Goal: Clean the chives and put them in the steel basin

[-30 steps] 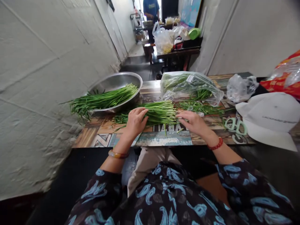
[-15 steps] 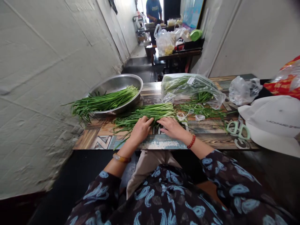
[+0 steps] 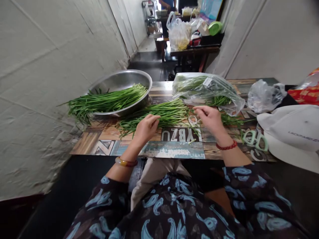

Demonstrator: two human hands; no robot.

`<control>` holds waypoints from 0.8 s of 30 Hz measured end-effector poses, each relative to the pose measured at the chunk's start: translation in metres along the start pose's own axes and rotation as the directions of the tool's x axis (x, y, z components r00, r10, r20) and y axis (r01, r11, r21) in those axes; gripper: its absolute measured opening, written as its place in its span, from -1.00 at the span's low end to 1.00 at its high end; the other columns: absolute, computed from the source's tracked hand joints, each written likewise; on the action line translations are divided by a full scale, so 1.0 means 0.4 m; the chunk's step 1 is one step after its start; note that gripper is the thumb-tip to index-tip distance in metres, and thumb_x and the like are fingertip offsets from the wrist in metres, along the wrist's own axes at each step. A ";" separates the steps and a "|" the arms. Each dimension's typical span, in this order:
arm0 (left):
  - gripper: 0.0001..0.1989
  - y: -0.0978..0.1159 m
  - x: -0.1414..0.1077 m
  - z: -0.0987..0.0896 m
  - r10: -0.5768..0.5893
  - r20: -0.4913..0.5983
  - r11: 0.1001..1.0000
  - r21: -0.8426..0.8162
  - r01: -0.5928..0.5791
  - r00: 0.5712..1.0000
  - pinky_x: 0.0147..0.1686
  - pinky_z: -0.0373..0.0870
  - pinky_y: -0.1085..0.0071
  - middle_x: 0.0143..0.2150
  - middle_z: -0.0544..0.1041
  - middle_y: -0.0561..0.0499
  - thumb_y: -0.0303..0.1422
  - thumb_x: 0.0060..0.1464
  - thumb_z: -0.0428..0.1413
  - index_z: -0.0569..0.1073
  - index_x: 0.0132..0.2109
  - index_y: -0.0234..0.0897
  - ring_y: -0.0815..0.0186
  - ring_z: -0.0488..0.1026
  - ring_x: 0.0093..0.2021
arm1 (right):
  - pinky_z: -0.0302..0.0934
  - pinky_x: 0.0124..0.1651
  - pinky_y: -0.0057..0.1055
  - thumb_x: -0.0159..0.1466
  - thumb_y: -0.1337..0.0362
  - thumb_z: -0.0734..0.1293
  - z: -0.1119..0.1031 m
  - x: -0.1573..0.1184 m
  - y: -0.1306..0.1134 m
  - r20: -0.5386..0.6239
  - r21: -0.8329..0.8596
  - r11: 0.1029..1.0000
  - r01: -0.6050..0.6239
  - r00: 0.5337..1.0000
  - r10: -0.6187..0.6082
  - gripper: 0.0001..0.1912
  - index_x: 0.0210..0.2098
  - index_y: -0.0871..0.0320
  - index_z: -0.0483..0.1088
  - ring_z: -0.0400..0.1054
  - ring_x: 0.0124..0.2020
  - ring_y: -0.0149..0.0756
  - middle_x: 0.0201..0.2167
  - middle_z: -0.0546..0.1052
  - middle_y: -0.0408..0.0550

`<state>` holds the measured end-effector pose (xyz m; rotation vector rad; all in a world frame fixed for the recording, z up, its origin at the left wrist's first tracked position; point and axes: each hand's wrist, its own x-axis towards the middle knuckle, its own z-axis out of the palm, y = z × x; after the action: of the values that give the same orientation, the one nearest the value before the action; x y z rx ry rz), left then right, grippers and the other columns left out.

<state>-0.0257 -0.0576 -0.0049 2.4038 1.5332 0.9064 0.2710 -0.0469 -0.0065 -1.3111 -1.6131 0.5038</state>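
Note:
A loose pile of garlic chives [image 3: 169, 113] lies on the patterned tabletop, pale stem ends pointing right. My left hand [image 3: 147, 127] is at the near side of this pile with its fingers curled closed; what they hold, if anything, is hidden. Beyond the stem ends, my right hand [image 3: 209, 120] is raised over the table, fingertips pinched together; I cannot make out anything between them. Below its fingertips is a small white ring of tie [image 3: 193, 120]. More chives [image 3: 117, 99] rest in a steel basin [image 3: 124, 75], their leaves hanging over its left rim.
A clear plastic bag [image 3: 204, 84] with chives stands at the table's back, and loose trimmings [image 3: 231, 120] lie before it. To the right are scissors [image 3: 255, 140], a white cap [image 3: 291, 129] and a crumpled bag [image 3: 265, 94]. A wall borders the left. Another person [image 3: 168, 5] stands far behind.
My right hand has lifted off the chives and moved right, its fingers now pinched. My left hand has shifted slightly left and curled closed. The camera view has tilted down a little.

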 end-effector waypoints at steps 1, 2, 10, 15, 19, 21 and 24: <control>-0.70 0.007 0.012 -0.003 -0.023 -0.063 0.998 -0.062 0.019 0.998 -0.22 0.36 0.42 -0.26 0.53 -0.07 -0.34 0.29 -0.01 0.58 -0.03 -0.31 0.32 0.45 -0.28 | 0.37 -0.21 -0.33 0.30 0.21 0.28 -0.003 0.015 0.005 -0.034 0.039 0.998 -0.044 0.998 0.045 -0.73 -0.17 0.17 0.59 0.52 -0.31 -0.25 -0.31 0.65 -0.01; -0.71 0.015 0.027 -0.003 -0.044 -0.106 0.991 -0.128 0.030 0.993 -0.25 0.34 0.43 -0.29 0.53 -0.05 -0.34 0.27 0.00 0.60 -0.07 -0.31 0.35 0.43 -0.32 | 0.36 -0.24 -0.35 0.29 0.20 0.28 0.001 0.028 0.010 -0.040 0.069 0.995 -0.066 0.997 0.069 -0.72 -0.18 0.17 0.59 0.52 -0.34 -0.27 -0.35 0.65 -0.03; -0.77 0.074 0.152 0.070 -0.268 0.024 0.684 -0.699 0.208 0.963 -0.50 0.22 0.53 -0.49 0.45 0.07 -0.34 0.13 0.10 0.60 -0.18 -0.38 0.48 0.31 -0.54 | 0.22 -0.30 -0.45 0.21 0.26 0.34 0.091 0.094 0.007 0.391 -0.036 0.994 0.107 0.916 -0.084 -0.82 -0.37 0.18 0.60 0.43 -0.41 -0.37 -0.42 0.63 -0.10; -0.79 0.077 0.185 0.090 -0.265 0.080 0.581 -0.782 0.226 0.961 -0.51 0.21 0.55 -0.50 0.44 0.08 -0.31 0.12 0.15 0.58 -0.20 -0.37 0.50 0.30 -0.55 | 0.19 -0.31 -0.45 0.24 0.30 0.35 0.085 0.093 0.006 0.492 -0.095 0.981 0.169 0.865 -0.101 -0.85 -0.37 0.17 0.58 0.41 -0.41 -0.37 -0.44 0.59 -0.12; -0.78 0.060 0.179 0.107 -0.241 0.106 0.602 -0.763 0.234 0.965 -0.51 0.22 0.54 -0.49 0.44 0.08 -0.30 0.17 0.12 0.58 -0.17 -0.36 0.49 0.30 -0.55 | 0.17 -0.26 -0.40 0.29 0.28 0.36 0.073 0.058 -0.003 0.543 -0.243 0.915 0.322 0.827 -0.147 -0.87 -0.33 0.15 0.56 0.40 -0.34 -0.31 -0.38 0.57 -0.07; -0.77 0.053 0.166 0.118 -0.207 0.082 0.674 -0.711 0.203 0.975 -0.49 0.24 0.52 -0.47 0.44 0.07 -0.33 0.21 0.08 0.58 -0.14 -0.35 0.48 0.31 -0.54 | 0.17 -0.20 -0.35 0.30 0.26 0.37 0.073 0.046 -0.014 0.597 -0.305 0.852 0.426 0.783 -0.178 -0.88 -0.31 0.15 0.54 0.40 -0.29 -0.26 -0.34 0.56 -0.04; -0.80 0.051 0.142 0.129 -0.027 0.000 0.848 -0.530 0.023 1.000 -0.35 0.33 0.46 -0.42 0.48 0.02 -0.39 0.23 0.07 0.59 -0.15 -0.32 0.41 0.40 -0.42 | 0.15 -0.15 -0.29 0.29 0.31 0.38 0.079 0.039 -0.029 0.648 -0.418 0.744 0.521 0.745 -0.158 -0.93 -0.32 0.15 0.50 0.38 -0.27 -0.22 -0.31 0.54 -0.01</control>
<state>0.0358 -0.0082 -0.0148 1.9739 1.1144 1.1528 0.2384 -0.0288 -0.0052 -1.2717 -2.6396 0.1547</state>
